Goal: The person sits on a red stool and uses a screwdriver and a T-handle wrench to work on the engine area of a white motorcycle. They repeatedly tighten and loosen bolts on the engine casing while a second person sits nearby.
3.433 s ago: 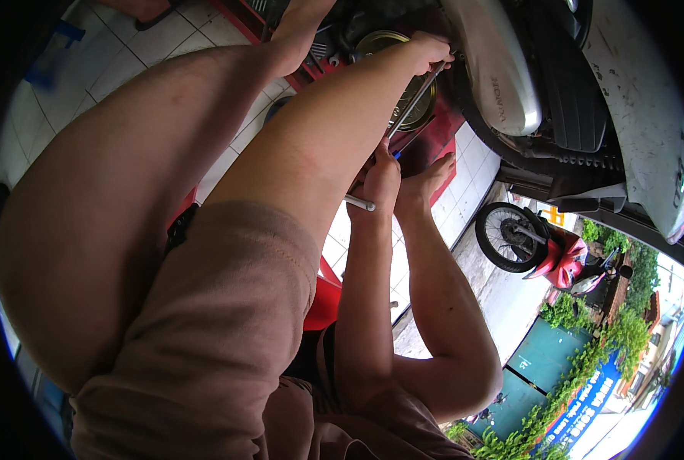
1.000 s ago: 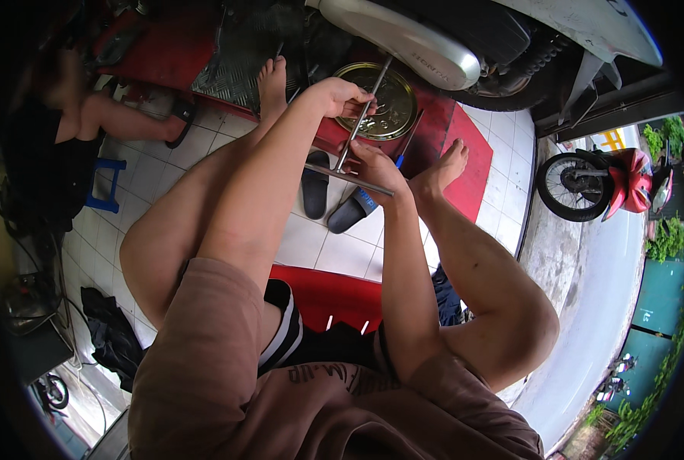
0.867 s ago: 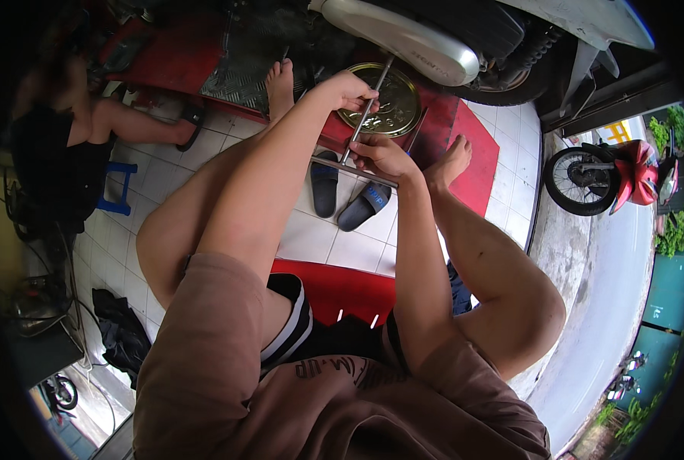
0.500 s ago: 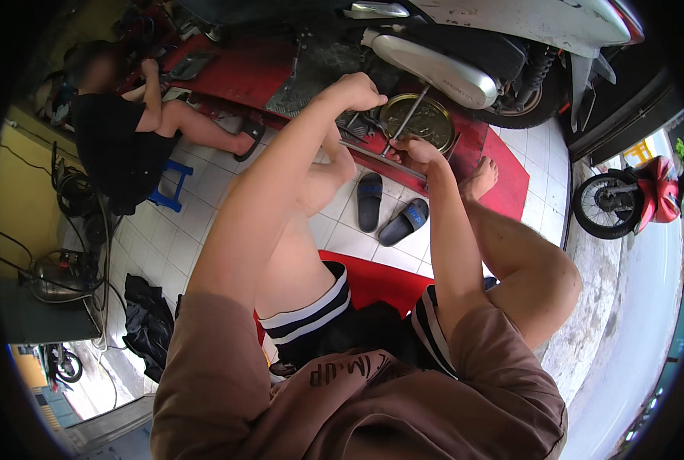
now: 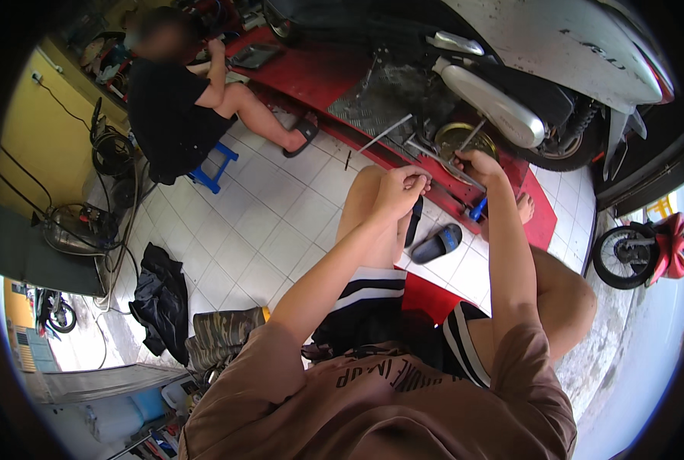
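Observation:
My right hand (image 5: pixel 480 164) is closed round a thin metal rod (image 5: pixel 473 135), which slants up over a round, yellowish pan (image 5: pixel 443 135) towards the motorcycle (image 5: pixel 489 100). Closer to me, above my left knee, my left hand (image 5: pixel 407 190) has its fingers curled together; what they hold, if anything, is hidden. A long grey bar (image 5: pixel 386 133) pokes out past the edge of the red platform (image 5: pixel 334 70), to the left of the pan. Below my right hand, a blue-handled tool (image 5: pixel 477 208) shows at the platform's side.
A co-worker in black (image 5: pixel 169 107) sits on a blue stool (image 5: pixel 218 169) at the left. Black sandals (image 5: pixel 437 244) lie on the white tiled floor (image 5: pixel 257 222) between my legs. Black cloth (image 5: pixel 160 295) is heaped at lower left. A red motorcycle (image 5: pixel 648 249) stands outside, right.
My left hand has drawn back from beside the pan towards my left knee. My right hand keeps hold of the rod. The whole view has swung left.

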Motion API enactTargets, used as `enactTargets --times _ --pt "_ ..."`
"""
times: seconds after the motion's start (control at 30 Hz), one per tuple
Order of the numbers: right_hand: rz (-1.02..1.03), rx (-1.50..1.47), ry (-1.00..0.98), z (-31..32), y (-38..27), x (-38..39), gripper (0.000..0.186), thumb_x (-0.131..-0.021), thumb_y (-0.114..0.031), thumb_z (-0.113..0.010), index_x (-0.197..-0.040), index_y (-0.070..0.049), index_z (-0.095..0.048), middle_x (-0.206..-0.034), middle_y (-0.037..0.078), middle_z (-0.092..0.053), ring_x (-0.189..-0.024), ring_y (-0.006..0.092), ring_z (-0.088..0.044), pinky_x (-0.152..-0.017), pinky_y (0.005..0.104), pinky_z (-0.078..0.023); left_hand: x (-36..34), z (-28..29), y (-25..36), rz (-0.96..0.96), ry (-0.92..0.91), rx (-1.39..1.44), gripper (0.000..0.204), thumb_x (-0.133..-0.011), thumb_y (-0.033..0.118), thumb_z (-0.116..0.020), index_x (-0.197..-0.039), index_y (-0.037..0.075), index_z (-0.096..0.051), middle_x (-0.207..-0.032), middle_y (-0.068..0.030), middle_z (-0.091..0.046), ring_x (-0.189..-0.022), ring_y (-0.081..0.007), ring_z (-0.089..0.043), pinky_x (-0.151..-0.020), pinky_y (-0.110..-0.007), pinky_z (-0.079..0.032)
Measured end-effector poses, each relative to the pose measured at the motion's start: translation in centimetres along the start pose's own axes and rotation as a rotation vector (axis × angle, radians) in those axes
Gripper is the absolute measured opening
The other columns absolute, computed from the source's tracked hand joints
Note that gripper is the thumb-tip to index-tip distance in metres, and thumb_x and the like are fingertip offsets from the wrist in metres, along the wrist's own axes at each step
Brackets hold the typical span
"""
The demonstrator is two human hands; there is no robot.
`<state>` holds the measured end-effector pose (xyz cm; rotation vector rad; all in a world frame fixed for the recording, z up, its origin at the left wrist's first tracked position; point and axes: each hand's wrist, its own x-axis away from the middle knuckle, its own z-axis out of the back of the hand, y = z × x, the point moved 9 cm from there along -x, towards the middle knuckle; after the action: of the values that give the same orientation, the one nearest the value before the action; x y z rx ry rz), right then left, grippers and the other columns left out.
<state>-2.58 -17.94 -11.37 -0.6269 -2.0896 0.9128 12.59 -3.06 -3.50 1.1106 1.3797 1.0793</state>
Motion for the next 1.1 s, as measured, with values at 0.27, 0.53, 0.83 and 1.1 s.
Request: enactTargets --times 0.27,0.53,0.83,1.1 --pt "-0.031 0.100 0.109 -0.2 -2.1 1.9 0.013 -0.092 -0.014 -0.054 -0.096 -0.001 -0.054 -0.079 0.005 -0.053 -0.066 0.0114 -0.047 -0.062 0.0301 -0.046 -4.3 12.7 -3.4 0.192 0.235 -0.006 0.017 -0.091 0.012 -0.053 -0.093 -0.001 -0.064 -0.082 -0.0062 -0.066 -0.073 -0.0118 -0.062 -0.063 -0.023 -0.049" --pt "0.066 0.061 0.135 -1.5 -2.7 3.5 0.026 -0.092 -0.015 -0.054 -0.106 0.007 -0.056 -0.077 0.003 -0.050 -0.065 0.0092 -0.044 -0.063 0.0258 -0.042 -1.0 25.5 -27.6 0.898 0.210 -0.539 0.021 -0.080 0.021 -0.057 -0.087 0.005 -0.068 -0.079 -0.0052 -0.067 -0.069 -0.0145 -0.065 -0.058 -0.028 -0.053" --pt "0.089 0.092 0.152 -0.7 -2.8 2.1 0.028 -0.090 -0.014 -0.055 -0.103 0.010 -0.047 -0.077 0.001 -0.041 -0.061 0.0067 -0.035 -0.056 0.0192 -0.032 -3.0 22.6 -48.0 1.083 0.304 -0.250 0.065 -0.084 0.023 -0.062 -0.138 0.008 -0.030 -0.138 -0.0211 -0.030 -0.089 -0.0301 -0.063 -0.072 -0.042 -0.058" --pt "-0.012 0.091 0.139 1.0 -0.9 1.0 0.026 -0.088 -0.019 -0.061 -0.087 -0.002 -0.042 -0.073 0.000 -0.034 -0.060 0.0063 -0.030 -0.052 0.0213 -0.026 -4.9 16.8 -54.6 1.157 0.227 -1.084 0.023 -0.082 0.010 -0.055 -0.102 0.005 -0.065 -0.105 -0.0143 -0.065 -0.102 -0.0269 -0.063 -0.084 -0.033 -0.052"
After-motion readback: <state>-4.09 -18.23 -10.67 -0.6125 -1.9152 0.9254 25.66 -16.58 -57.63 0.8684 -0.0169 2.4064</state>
